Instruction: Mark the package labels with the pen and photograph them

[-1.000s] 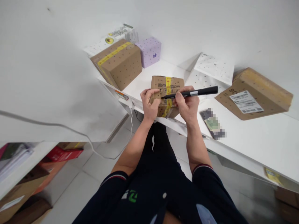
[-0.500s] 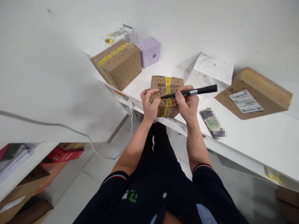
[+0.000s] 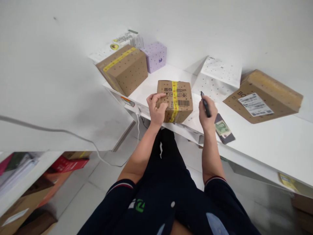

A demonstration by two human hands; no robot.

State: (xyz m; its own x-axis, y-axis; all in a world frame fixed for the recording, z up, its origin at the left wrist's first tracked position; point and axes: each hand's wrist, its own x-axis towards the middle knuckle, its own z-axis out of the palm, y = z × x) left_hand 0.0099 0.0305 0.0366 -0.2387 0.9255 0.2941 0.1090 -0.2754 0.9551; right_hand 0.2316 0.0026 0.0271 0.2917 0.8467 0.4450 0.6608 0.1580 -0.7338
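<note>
A small brown cardboard box (image 3: pixel 179 98) with a yellow tape strip and a barcode sits at the near edge of the white table (image 3: pixel 264 137). My left hand (image 3: pixel 156 109) grips the box's left side, fingers curled over its top. To the right of the box, my right hand (image 3: pixel 207 114) is closed round a black marker pen (image 3: pixel 204 103), its tip pointing away from me, clear of the box.
A larger taped brown box (image 3: pixel 126 69), a lilac box (image 3: pixel 156 56) and a white printed box stand at the back left. A flat labelled carton (image 3: pixel 264 98) lies at the right, white mailers (image 3: pixel 220 73) behind. A phone with a banknote (image 3: pixel 223 130) lies by my right hand.
My right hand has lifted the marker off the box top and swung it to the right, so the pen now points away instead of lying across the box. The left hand has stayed put.
</note>
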